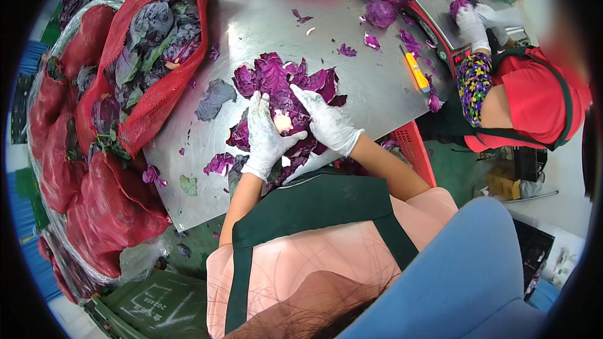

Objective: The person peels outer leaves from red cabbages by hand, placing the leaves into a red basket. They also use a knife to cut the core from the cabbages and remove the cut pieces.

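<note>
In front of my apron, a red cabbage (pixel 284 119) lies on the metal table (pixel 251 12), its pale cut stem end facing up. My left hand (pixel 269 138), in a white glove, presses along its left side with the thumb across the near side. From the right, my right hand (pixel 330 122), also gloved, holds it with fingers partly hidden under the leaves. Loose purple leaves (pixel 271 72) fan out just beyond my hands. A darker grey-green leaf (pixel 215 99) lies to their left.
Red mesh sacks (pixel 119 204) of cabbages crowd the left side. An orange utility knife (pixel 414 70) lies at right, near a scale (pixel 436 31), where a co-worker's gloved hand (pixel 472 26) holds a cabbage. Peeled cabbages (pixel 381 12) sit at the back. A red crate (pixel 411 150) stands beside me.
</note>
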